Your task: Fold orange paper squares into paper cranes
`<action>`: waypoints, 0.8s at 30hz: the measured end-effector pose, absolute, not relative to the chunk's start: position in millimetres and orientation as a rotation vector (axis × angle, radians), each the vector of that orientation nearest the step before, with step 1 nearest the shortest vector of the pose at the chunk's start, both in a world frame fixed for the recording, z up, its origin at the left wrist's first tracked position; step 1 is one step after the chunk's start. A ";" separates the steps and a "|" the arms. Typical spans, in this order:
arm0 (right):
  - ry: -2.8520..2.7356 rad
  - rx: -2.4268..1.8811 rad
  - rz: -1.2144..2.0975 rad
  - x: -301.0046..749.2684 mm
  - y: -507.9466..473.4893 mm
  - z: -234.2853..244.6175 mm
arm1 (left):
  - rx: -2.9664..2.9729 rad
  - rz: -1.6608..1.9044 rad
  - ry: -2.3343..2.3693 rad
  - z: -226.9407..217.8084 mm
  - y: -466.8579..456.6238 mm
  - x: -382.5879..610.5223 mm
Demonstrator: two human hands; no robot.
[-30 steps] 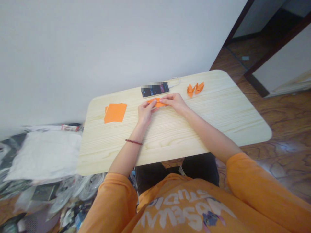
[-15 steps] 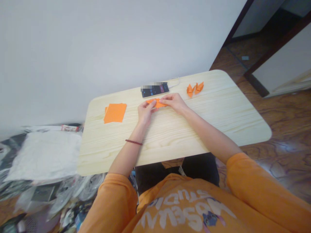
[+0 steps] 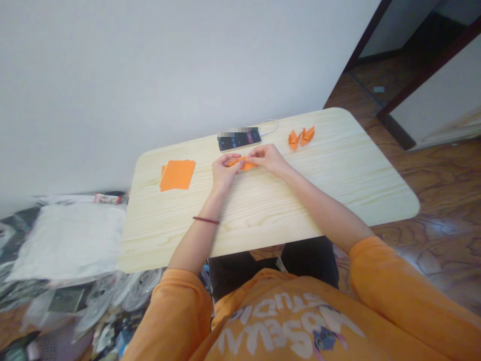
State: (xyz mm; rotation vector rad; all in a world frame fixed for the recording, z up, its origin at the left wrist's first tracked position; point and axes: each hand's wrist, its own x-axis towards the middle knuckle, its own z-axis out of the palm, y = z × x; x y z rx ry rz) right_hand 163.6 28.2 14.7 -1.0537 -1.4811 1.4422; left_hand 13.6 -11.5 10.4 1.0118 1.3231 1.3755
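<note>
A strip of folded orange paper (image 3: 245,163) lies low over the wooden table (image 3: 263,220), held between my left hand (image 3: 224,173) and my right hand (image 3: 269,158). Each hand pinches one end, and the fingers hide parts of the paper. Beyond my hands lies a black smartphone (image 3: 239,141) with a lit screen. To the left of my left hand sits a stack of orange paper squares (image 3: 177,175). Two small folded orange paper figures (image 3: 301,137) stand to the right of my right hand.
A white cable (image 3: 269,127) runs from the phone along the table's far edge, against a white wall. A white padded bag (image 3: 67,241) and clear plastic clutter (image 3: 112,296) lie below the table's left side. A wooden floor and doorway lie right.
My hands have drawn slightly closer together, and the left fingers curl further over the orange strip. Less of the paper shows between them.
</note>
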 end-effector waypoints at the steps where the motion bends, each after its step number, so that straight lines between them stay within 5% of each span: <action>1: -1.497 -1.049 1.436 163.7 28.1 14.9 | 1.008 1.366 1.314 10.7 -11.2 13.0; 24: -1.546 -1.091 1.434 168.5 30.6 15.1 | 1.110 1.291 1.251 8.7 -8.0 2.9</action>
